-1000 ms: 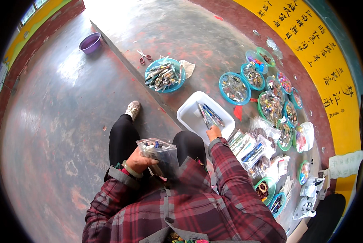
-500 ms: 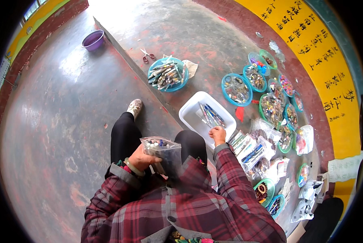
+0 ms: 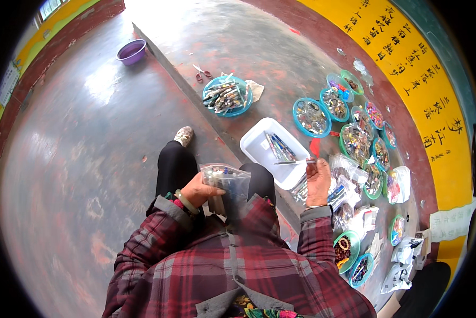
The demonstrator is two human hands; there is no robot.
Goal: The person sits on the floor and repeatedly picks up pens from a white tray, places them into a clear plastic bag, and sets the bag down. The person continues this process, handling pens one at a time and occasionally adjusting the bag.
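Note:
In my left hand (image 3: 196,191) is a transparent zip bag (image 3: 234,185), gripped at its side over my lap. Pens seem to stand in the bag, their ends bunched near its top. My right hand (image 3: 318,181) pinches one slim pen (image 3: 292,162) by its end, holding it sideways over the near right part of a white plastic tub (image 3: 255,139). Several more pens (image 3: 280,147) lie together inside that tub, toward its right side.
A blue basin (image 3: 241,112) heaped with pens stands beyond the tub, with scissors (image 3: 201,73) nearby. On the right are several bowls of small trinkets (image 3: 311,117) and bagged pens (image 3: 337,196). A purple basin (image 3: 132,52) sits far left, beside a floor ledge (image 3: 177,84).
My right hand has come back from the tub to the right and now shows a pen held level. The bag in my left hand has shifted slightly right and up in view.

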